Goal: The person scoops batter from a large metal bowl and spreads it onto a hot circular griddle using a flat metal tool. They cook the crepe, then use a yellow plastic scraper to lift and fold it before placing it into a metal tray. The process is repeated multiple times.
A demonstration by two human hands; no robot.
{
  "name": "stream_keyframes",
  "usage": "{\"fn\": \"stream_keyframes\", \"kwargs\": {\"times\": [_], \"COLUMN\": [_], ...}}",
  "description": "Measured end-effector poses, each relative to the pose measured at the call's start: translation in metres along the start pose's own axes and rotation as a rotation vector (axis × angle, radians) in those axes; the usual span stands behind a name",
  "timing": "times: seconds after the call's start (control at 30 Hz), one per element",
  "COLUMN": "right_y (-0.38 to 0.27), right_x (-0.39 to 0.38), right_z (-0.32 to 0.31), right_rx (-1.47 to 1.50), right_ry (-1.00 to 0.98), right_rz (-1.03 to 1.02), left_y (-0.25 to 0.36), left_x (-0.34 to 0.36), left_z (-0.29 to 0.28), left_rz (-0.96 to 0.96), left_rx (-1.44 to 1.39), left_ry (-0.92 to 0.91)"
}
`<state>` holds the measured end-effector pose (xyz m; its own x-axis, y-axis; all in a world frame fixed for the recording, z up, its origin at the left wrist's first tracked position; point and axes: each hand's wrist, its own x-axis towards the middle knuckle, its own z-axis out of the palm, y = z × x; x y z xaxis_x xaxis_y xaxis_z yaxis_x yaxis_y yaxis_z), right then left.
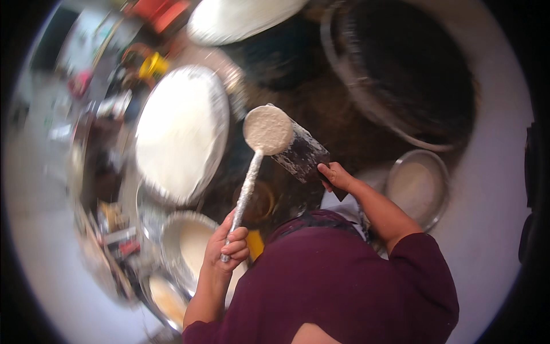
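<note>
My left hand [229, 246] is wrapped round the long, batter-crusted handle of a ladle [267, 129]. Thick beige batter fills the ladle's round bowl, which is held up in front of me. Just behind the bowl, and partly covered by it, is a flat dark scraper [303, 153] smeared with pale batter. My right hand [339, 176] grips its near right corner, thumb on top. Whether ladle and scraper touch, I cannot tell. Beside my left forearm stands a large metal pot [195, 243] of cream-coloured batter, partly hidden by that arm.
A large round white surface [180, 132] lies on the left, with another white round [243, 20] at the far side. Far right is a big dark round pan [415, 69]. A metal bowl [417, 186] of batter sits beyond my right arm. Clutter lines the left, including a yellow container [153, 66].
</note>
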<state>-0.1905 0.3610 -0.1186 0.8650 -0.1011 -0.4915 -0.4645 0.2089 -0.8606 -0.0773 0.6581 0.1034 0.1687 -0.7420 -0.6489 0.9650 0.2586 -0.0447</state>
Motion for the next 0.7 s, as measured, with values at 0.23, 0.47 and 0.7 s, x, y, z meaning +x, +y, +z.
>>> {"fn": "stream_keyframes", "kwargs": {"times": [0.23, 0.47, 0.7], "right_y": [-0.043, -0.046, -0.023], "right_x": [-0.085, -0.141, -0.160], "right_z": [-0.169, -0.239, -0.234], "right_rx": [0.131, -0.024, -0.011], "right_ry": [0.616, 1.016, 1.254], "right_rz": [-0.002, -0.186, -0.091], "left_y": [-0.018, -0.079, -0.094], "left_x": [0.188, 0.322, 0.348], "left_z": [0.154, 0.199, 0.151], "left_rz": [-0.242, 0.159, 0.933], "left_rx": [0.414, 1.535, 2.299], "left_ry": [-0.119, -0.005, -0.255]}}
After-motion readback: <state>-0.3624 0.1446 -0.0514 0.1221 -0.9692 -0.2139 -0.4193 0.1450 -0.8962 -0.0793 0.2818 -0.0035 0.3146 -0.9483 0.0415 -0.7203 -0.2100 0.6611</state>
